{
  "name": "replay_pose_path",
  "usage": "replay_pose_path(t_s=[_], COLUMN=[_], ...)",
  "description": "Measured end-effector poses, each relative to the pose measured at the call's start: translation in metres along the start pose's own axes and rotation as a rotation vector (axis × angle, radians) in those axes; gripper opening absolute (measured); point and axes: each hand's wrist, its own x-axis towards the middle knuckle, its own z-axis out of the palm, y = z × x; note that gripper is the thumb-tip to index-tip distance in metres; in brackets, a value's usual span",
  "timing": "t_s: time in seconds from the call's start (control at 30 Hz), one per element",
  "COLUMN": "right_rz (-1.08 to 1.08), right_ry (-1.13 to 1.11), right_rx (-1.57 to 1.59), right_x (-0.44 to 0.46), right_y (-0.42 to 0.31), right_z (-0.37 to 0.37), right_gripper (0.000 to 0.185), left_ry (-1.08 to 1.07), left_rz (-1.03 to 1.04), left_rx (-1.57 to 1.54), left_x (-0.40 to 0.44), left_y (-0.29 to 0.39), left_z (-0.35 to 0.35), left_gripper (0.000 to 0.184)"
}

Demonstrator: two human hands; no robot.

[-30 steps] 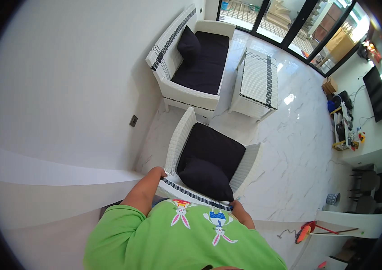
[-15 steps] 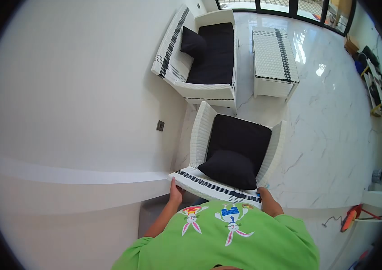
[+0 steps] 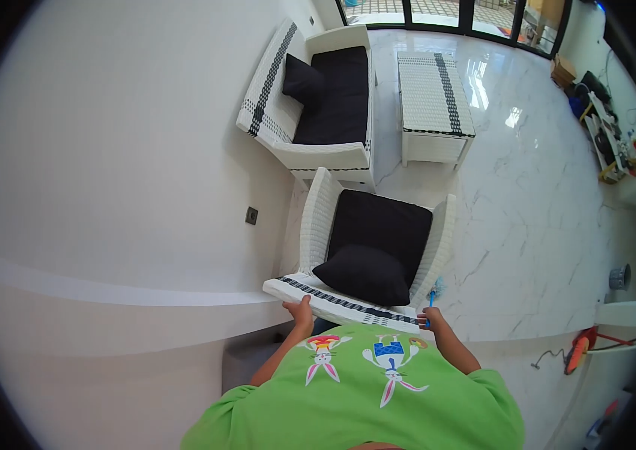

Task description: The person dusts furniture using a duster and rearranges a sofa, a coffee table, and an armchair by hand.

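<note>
Nearest me, the person in a green shirt [image 3: 355, 409] leans over the white woven chair [image 3: 318, 225], at the back of it. The left hand [image 3: 301, 312] has its fingers bent at the top edge of the chair's back, near the wall-side corner; how hard it grips I can't tell. The right hand [image 3: 432, 319] is closed round the blue handle of a brush [image 3: 431, 299], right by the other corner, the brush head pointing out past the chair. Beside the left forearm is a grey block [image 3: 239, 367], partly hidden.

The floor [image 3: 520, 225] is glossy, pale and grey-veined, with bright glare farther off. A plain white wall [image 3: 108, 187] runs up the left, with a dark socket [image 3: 251, 216] low on it. Over to the right an orange thing [image 3: 577, 354] lies by a thin cord.

Beyond the chair, the sofa [image 3: 322, 156] sits along the wall, the table [image 3: 423, 90] just beside it; glass doors [image 3: 434, 13] close the far end.

The chair holds a black seat pad [image 3: 385, 217] and a pillow [image 3: 367, 274]; the sofa, likewise, a long pad [image 3: 340, 97] and a pillow. A grey bin [image 3: 619, 277] stands at the right, contents unreadable. Farther along, a shelf [image 3: 601, 139] is crowded with small things, and a box [image 3: 562, 71] is near it.
</note>
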Motion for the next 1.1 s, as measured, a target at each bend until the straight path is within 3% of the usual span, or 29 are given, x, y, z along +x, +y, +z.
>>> replay_pose_path(t_s=[0.13, 0.27, 0.33, 0.4, 0.53, 0.67, 0.77, 0.93, 1.1], right_rz=[-0.101, -0.432, -0.522, -0.599, -0.715, -0.736, -0.736, -0.596, -0.652], right_ry=[-0.042, 0.244, 0.268, 0.406, 0.460, 0.431, 0.393, 0.284, 0.332], right_rx=[0.062, -0.027, -0.139, 0.254, 0.312, 0.456, 0.493, 0.430, 0.362], right_x=[-0.018, 0.012, 0.016, -0.017, -0.055, -0.076, -0.077, -0.069, -0.057], right_y=[0.011, 0.027, 0.025, 0.027, 0.016, 0.013, 0.017, 0.043, 0.042], right_z=[0.037, 0.090, 0.110, 0.128, 0.143, 0.158, 0.183, 0.188, 0.145], right_gripper=[0.022, 0.014, 0.015, 0.017, 0.019, 0.021, 0.022, 0.022, 0.018], left_ry=[-0.044, -0.087, -0.140, -0.127, -0.227, -0.295, -0.321, -0.327, -0.202], left_rz=[0.015, 0.056, 0.057, 0.015, 0.045, 0.057, 0.061, 0.084, 0.145], left_rx=[-0.046, 0.026, 0.013, 0.054, 0.031, 0.092, 0.050, 0.079, 0.030], left_x=[0.025, 0.076, 0.102, 0.111, 0.148, 0.198, 0.237, 0.288, 0.232], left_y=[0.016, 0.029, 0.037, 0.040, 0.035, 0.023, 0.055, 0.048, 0.062], left_z=[0.000, 0.004, 0.009, 0.009, 0.002, -0.004, -0.017, -0.050, -0.045], left_gripper=[0.059, 0.061, 0.061, 0.062, 0.067, 0.071, 0.071, 0.074, 0.078])
